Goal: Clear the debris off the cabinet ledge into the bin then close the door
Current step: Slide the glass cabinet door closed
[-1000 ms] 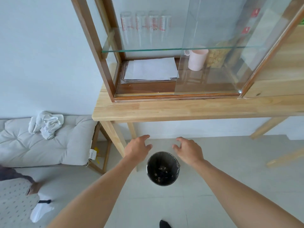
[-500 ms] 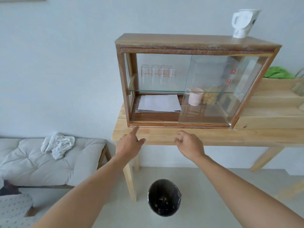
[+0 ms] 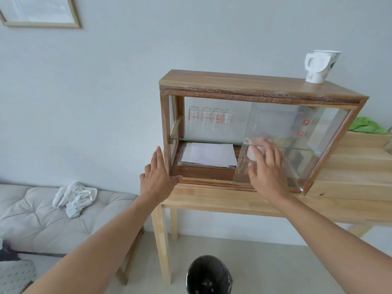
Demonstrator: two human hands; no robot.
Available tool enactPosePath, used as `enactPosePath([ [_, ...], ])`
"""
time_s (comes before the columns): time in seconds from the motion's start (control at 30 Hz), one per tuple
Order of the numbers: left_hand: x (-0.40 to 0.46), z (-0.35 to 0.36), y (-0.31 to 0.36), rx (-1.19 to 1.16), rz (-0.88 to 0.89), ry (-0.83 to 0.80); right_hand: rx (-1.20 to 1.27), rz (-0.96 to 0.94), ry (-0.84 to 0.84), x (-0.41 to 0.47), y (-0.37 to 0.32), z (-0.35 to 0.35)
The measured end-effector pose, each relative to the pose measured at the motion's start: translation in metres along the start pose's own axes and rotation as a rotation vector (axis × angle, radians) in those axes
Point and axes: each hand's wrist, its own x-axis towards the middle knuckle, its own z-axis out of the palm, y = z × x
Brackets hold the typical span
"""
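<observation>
Left hand [image 3: 158, 177] flat, fingers spread, holding nothing, thumb at cabinet [image 3: 263, 88] lower-left corner, by the frame post. Ledge [image 3: 203, 181] along cabinet bottom front; debris on it too small to tell. Glass door [image 3: 297, 143] covers right half, left half w/ papers [image 3: 209, 154] uncovered. Right hand [image 3: 268, 170] open, palm on/near the glass, grasping nothing. Bin [image 3: 209, 274] on floor below surface [image 3: 222, 200], bits inside.

The cabinet [image 3: 244, 85] stands on the desk [image 3: 233, 200]; the bin [image 3: 209, 274] sits on the floor at 6 o'clock below it, a kettle [image 3: 320, 66] on top at 2 o'clock.
</observation>
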Motion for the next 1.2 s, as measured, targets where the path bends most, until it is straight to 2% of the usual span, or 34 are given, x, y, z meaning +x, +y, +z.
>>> enactPosePath([
  [0.27,0.016,0.019,0.009,-0.065,0.014,0.014,-0.319,-0.151,-0.010,0.011,0.076,0.020],
  [0.53,0.017,0.030,0.006,-0.105,-0.018,0.037,-0.327,-0.187,-0.010,0.016,0.077,0.039],
  [0.67,0.019,0.031,0.003,-0.108,0.006,0.036,-0.327,-0.241,0.006,0.023,0.059,0.044],
  [1.2,0.010,0.025,-0.013,-0.103,0.091,-0.017,-0.217,-0.331,0.014,0.055,-0.096,0.080],
])
